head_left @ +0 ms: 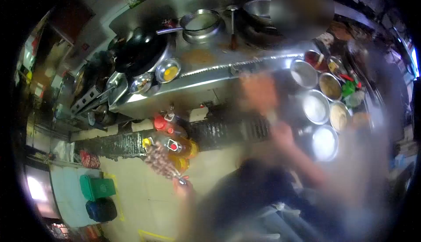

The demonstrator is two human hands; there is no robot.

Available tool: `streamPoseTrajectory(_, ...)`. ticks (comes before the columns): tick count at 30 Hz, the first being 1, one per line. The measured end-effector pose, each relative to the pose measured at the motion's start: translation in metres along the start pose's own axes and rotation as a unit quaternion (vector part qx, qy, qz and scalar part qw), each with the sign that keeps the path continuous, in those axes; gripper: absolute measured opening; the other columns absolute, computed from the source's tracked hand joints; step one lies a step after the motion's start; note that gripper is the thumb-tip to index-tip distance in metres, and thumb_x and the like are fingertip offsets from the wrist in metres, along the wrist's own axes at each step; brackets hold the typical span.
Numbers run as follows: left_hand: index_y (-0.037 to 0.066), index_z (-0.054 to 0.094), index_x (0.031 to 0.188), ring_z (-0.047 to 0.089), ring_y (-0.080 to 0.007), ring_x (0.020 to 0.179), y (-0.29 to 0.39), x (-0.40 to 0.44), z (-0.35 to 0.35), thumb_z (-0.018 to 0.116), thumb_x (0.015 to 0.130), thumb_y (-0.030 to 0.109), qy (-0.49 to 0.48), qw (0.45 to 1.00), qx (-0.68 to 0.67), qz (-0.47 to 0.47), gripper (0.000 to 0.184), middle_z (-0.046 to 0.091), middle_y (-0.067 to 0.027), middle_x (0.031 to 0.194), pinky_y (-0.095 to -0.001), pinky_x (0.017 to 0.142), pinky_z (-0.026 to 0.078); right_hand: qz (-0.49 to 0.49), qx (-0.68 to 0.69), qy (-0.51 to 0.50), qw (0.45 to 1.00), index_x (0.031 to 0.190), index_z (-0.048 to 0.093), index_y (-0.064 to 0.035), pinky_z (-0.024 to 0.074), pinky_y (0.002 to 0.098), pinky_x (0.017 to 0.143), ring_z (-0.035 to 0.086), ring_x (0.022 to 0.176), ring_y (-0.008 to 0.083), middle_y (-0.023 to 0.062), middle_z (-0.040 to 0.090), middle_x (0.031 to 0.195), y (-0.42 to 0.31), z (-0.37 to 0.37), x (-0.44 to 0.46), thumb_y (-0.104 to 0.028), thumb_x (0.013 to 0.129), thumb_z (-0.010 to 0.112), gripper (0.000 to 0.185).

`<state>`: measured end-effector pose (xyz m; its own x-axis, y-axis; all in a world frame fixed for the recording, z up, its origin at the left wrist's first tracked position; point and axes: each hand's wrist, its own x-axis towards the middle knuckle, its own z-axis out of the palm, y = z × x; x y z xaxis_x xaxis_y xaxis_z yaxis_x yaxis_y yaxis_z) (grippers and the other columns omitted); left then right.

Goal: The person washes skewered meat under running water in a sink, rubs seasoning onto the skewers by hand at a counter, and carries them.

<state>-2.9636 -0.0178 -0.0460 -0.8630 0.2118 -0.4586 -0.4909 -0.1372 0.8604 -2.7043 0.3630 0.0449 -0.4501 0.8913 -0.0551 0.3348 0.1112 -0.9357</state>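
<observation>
Brown clustered pieces (158, 159) are located on the left, at the near side of the metal range (169, 88), above pale floor (136, 187). The left hand (184, 189) is closed around the narrow end, the cluster projecting beyond the fingers. The right hand (283, 134) appears clamped on the pale shaft of a reddish-orange bundle (259, 92), raised toward the range edge; blur prevents firm identification.

Risks, in the inspector's judgement:

1. Tipping of the left load. Its bulk lies well beyond a grip at one end; a turn of the wrist could shed pieces onto the floor.

2. Contact with the bottles (192, 147). The cluster overlaps them in view; whether they touch cannot be told. A low swing could topple one.

3. Spillage on the right. The metal bowls (306, 101) stand close together near the right forearm; a wide elbow movement could upset them.

4. Divided attention. Both hands are loaded, so neither is free to catch a slip.
</observation>
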Motion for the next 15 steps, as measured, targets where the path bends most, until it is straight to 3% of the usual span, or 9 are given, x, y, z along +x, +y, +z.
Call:
streamPoseTrajectory(1, 0.009, 0.054, 0.099, 0.042, -0.0122, 0.043, 0.005, 0.009, 0.021, 0.041, 0.093, 0.037, 0.007, 1.000, 0.006, -0.006, 0.031, 0.057, -0.0068, 0.069, -0.0258, 0.036, 0.034, 0.082, 0.099, 0.024, 0.991, 0.089, 0.057, 0.0012, 0.0370, 0.0249, 0.051, 0.044, 0.060, 0.0068, -0.0011, 0.051, 0.066, -0.023, -0.004, 0.007, -0.014, 0.080, 0.058, 0.017)
streamPoseTrajectory(2, 0.006, 0.050, 0.089, 0.040, -0.0114, 0.037, 0.013, 0.017, 0.041, 0.041, 0.093, 0.039, -0.020, 0.999, 0.011, -0.035, 0.035, 0.051, -0.0049, 0.059, -0.0244, 0.033, 0.031, 0.138, 0.098, 0.043, 0.985, 0.091, 0.058, 0.0009, 0.0368, 0.0246, 0.051, 0.044, 0.061, 0.0063, -0.0011, 0.052, 0.067, -0.042, -0.006, 0.023, -0.014, 0.081, 0.058, 0.018)
streamPoseTrajectory(3, 0.004, 0.053, 0.090, 0.044, -0.0115, 0.042, 0.017, 0.020, 0.072, 0.044, 0.092, 0.037, -0.016, 0.999, 0.014, 0.031, 0.034, 0.053, -0.0058, 0.061, -0.0234, 0.036, 0.034, 0.062, 0.077, 0.041, 0.994, 0.097, 0.057, 0.0009, 0.0384, 0.0248, 0.053, 0.046, 0.061, 0.0081, -0.0002, 0.053, 0.068, -0.029, -0.011, 0.045, -0.014, 0.082, 0.057, 0.021)
streamPoseTrajectory(6, 0.004, 0.056, 0.090, 0.048, -0.0133, 0.049, -0.010, 0.080, 0.090, 0.048, 0.091, 0.033, -0.066, 0.995, 0.044, 0.064, 0.030, 0.056, -0.0063, 0.067, -0.0248, 0.042, 0.038, 0.001, 0.054, 0.131, 0.990, 0.106, 0.054, 0.0012, 0.0409, 0.0258, 0.058, 0.049, 0.066, 0.0113, 0.0031, 0.055, 0.077, -0.037, -0.024, 0.118, -0.014, 0.083, 0.056, 0.027)
streamPoseTrajectory(7, 0.004, 0.056, 0.091, 0.048, -0.0133, 0.050, -0.008, 0.089, 0.105, 0.048, 0.091, 0.031, -0.076, 0.995, 0.047, 0.039, 0.028, 0.056, -0.0059, 0.068, -0.0252, 0.043, 0.038, -0.028, 0.019, 0.145, 0.989, 0.108, 0.053, 0.0012, 0.0416, 0.0261, 0.059, 0.049, 0.069, 0.0121, 0.0042, 0.056, 0.080, -0.062, -0.035, 0.140, -0.014, 0.083, 0.057, 0.030)
streamPoseTrajectory(9, 0.005, 0.056, 0.092, 0.049, -0.0132, 0.053, -0.002, 0.100, 0.129, 0.049, 0.090, 0.028, -0.095, 0.993, 0.054, -0.048, 0.024, 0.056, -0.0050, 0.069, -0.0259, 0.045, 0.039, 0.027, 0.099, 0.164, 0.981, 0.111, 0.052, 0.0005, 0.0418, 0.0264, 0.059, 0.049, 0.070, 0.0116, 0.0053, 0.057, 0.085, -0.076, -0.052, 0.192, -0.014, 0.083, 0.057, 0.032)
streamPoseTrajectory(12, 0.007, 0.056, 0.093, 0.050, -0.0130, 0.057, 0.008, 0.121, 0.179, 0.051, 0.090, 0.024, -0.134, 0.976, 0.057, -0.161, 0.019, 0.055, -0.0037, 0.071, -0.0270, 0.048, 0.040, 0.103, 0.154, 0.163, 0.969, 0.110, 0.052, -0.0026, 0.0410, 0.0266, 0.056, 0.049, 0.066, 0.0119, 0.0031, 0.054, 0.079, -0.105, -0.085, 0.273, -0.015, 0.082, 0.057, 0.031)
streamPoseTrajectory(15, 0.008, 0.056, 0.095, 0.051, -0.0128, 0.061, 0.017, 0.165, 0.224, 0.053, 0.089, 0.020, -0.161, 0.966, 0.059, -0.194, 0.014, 0.055, -0.0024, 0.073, -0.0281, 0.051, 0.041, 0.146, 0.119, 0.166, 0.968, 0.101, 0.053, -0.0046, 0.0398, 0.0250, 0.051, 0.048, 0.061, 0.0113, 0.0026, 0.052, 0.072, -0.114, -0.110, 0.358, -0.013, 0.082, 0.053, 0.021)
